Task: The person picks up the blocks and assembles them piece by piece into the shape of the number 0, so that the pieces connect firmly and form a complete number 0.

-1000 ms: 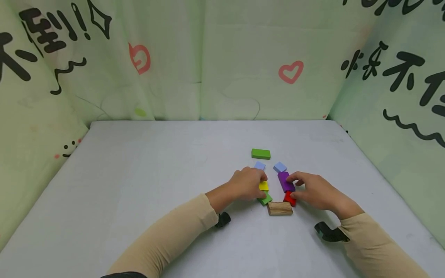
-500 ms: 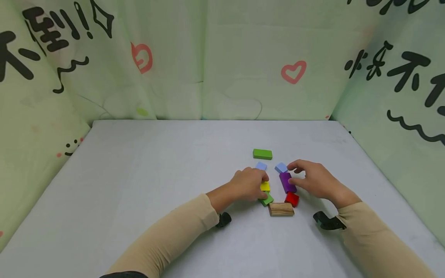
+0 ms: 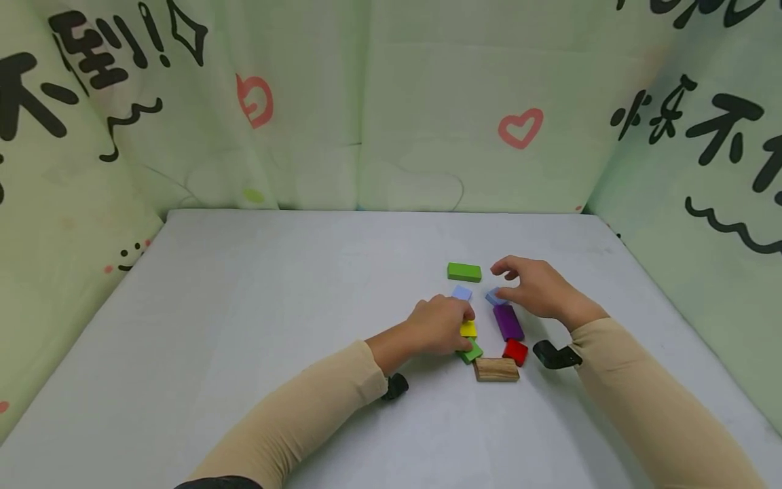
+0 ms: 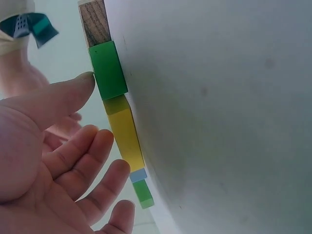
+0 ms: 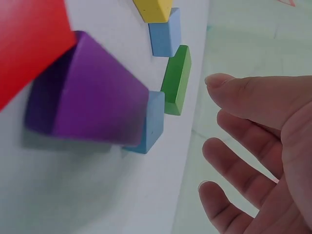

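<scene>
Toy blocks form a ring on the white table. My left hand (image 3: pixel 435 327) lies along its left side, thumb at the near green block (image 4: pixel 108 69) and relaxed fingertips beside the yellow block (image 4: pixel 125 139). Over the far right part hovers my right hand (image 3: pixel 544 288), fingers loosely bent and thumb by the right light-blue block (image 3: pixel 493 297); the right wrist view shows nothing between them. The far green block (image 3: pixel 464 272) lies ahead of its fingertips. Below come the purple block (image 3: pixel 508 322) and red block (image 3: pixel 516 352). The left light-blue block (image 3: pixel 462 293) is beyond my left fingers.
A wood-grain block (image 3: pixel 497 370) closes the near end of the ring. The white table (image 3: pixel 275 285) extends widely to the left. Printed green curtains (image 3: pixel 415 122) stand behind and at both sides.
My right hand has left the red and purple blocks and moved away from me to the light-blue block and far green block. The left hand stays in place.
</scene>
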### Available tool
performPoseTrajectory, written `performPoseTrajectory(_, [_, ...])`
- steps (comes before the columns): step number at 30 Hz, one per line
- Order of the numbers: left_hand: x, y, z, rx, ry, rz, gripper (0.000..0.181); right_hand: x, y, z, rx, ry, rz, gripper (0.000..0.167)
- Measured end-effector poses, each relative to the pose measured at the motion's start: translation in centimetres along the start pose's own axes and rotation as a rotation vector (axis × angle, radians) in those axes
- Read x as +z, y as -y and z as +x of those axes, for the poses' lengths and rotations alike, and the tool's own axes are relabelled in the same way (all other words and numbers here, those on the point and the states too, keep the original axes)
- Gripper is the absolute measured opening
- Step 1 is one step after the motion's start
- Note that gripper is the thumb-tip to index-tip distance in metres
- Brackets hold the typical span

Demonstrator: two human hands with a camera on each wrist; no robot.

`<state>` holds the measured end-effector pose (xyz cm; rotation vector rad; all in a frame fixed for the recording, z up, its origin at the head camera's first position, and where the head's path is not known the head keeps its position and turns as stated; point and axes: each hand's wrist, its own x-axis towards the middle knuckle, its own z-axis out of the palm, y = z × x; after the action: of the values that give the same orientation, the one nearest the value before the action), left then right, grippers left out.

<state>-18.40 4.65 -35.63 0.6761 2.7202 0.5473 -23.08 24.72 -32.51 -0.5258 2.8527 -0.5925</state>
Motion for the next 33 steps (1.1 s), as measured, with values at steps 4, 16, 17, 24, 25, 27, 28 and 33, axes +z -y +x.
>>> performPoseTrajectory(4, [-0.1, 0.0, 0.0, -0.001, 0.003, 0.001, 0.044, -0.1, 0.5, 1.1, -0.003, 0.012, -0.004, 0.043])
performPoseTrajectory(16, [-0.1, 0.0, 0.1, -0.003, 0.006, 0.003, 0.044, 0.3, 0.8, 3.7, 0.01, 0.025, 0.015, 0.042])
performPoseTrajectory(17, [-0.1, 0.0, 0.1, -0.001, 0.006, 0.003, 0.044, 0.4, 0.8, 3.8, 0.014, 0.026, 0.017, 0.042])
performPoseTrajectory(24, [0.0, 0.1, 0.2, 0.005, 0.005, 0.007, 0.044, 0.9, 0.5, 4.9, 0.032, 0.032, 0.03, 0.043])
performPoseTrajectory(25, [0.0, 0.1, 0.3, 0.006, 0.004, 0.007, 0.044, 1.0, 0.4, 5.0, 0.032, 0.033, 0.029, 0.042])
performPoseTrajectory(27, [0.0, 0.1, 0.3, 0.011, 0.001, 0.008, 0.044, 1.0, 0.4, 5.3, 0.033, 0.036, 0.026, 0.042])
performPoseTrajectory(28, [0.0, 0.2, 0.3, 0.013, -0.002, 0.008, 0.044, 1.1, 0.4, 5.5, 0.032, 0.038, 0.023, 0.042])
performPoseTrajectory(33, [0.1, 0.2, 0.2, 0.017, -0.008, 0.012, 0.043, 1.2, 0.5, 6.2, 0.014, 0.052, -0.005, 0.042])
